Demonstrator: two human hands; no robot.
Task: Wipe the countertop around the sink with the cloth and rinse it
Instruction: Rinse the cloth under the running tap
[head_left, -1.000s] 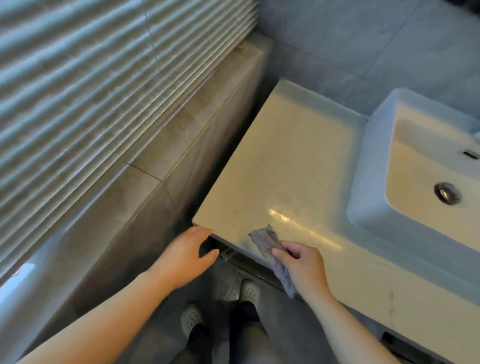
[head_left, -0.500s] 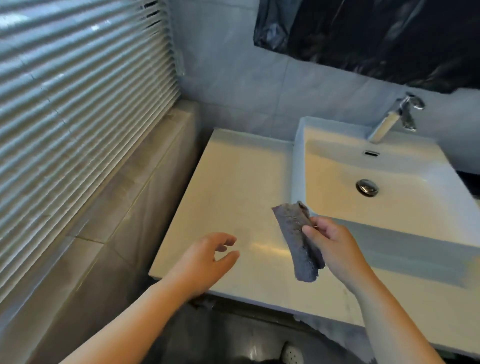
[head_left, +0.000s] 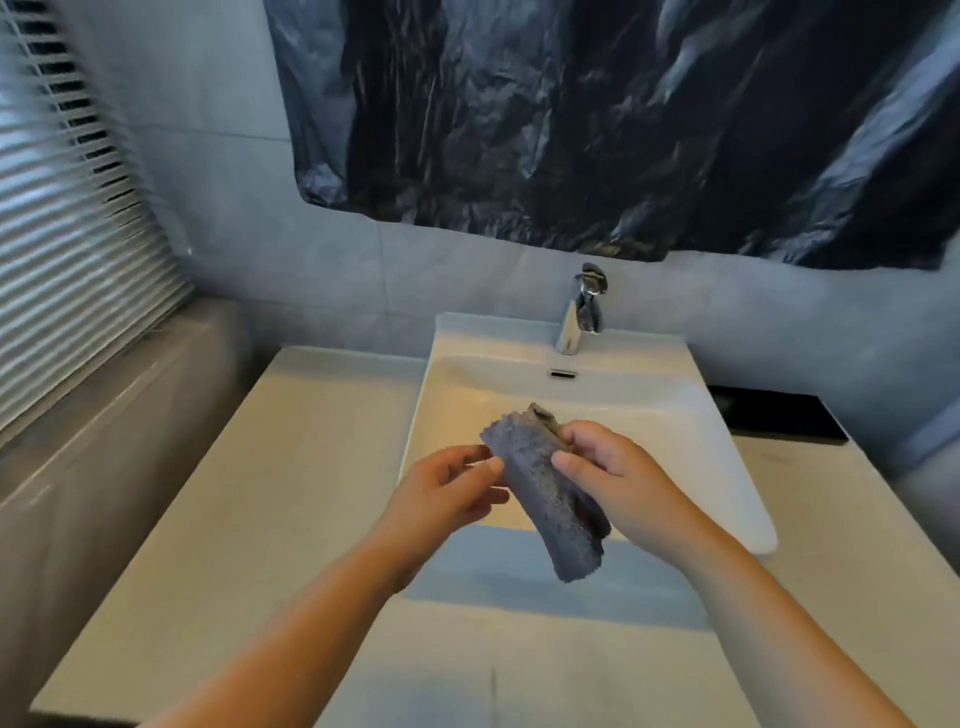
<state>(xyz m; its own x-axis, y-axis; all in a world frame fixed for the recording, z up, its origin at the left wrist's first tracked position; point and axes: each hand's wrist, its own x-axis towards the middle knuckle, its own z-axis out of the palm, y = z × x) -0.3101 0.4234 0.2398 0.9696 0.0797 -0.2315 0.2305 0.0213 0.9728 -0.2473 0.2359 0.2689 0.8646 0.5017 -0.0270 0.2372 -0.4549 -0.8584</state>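
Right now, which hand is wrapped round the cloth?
The right hand: its thumb and fingers curl round the cloth above the sink. The left hand just meets the cloth's left edge with its thumb tip; a pinch can't be confirmed.

Both bare forearms reach forward from below and converge, the right hand (head_left: 621, 480) gripping the cloth (head_left: 545, 499) between thumb and curled fingers, the left hand (head_left: 447, 493) loosely curled with its thumb tip at the cloth's edge, its grip unclear.

Sink (head_left: 727, 457) basin, six o'clock part: hidden behind cloth (head_left: 545, 499); black sheet (head_left: 597, 119), twelve o'clock: cropped by top edge; blinds (head_left: 62, 291), nine o'clock: blurred.
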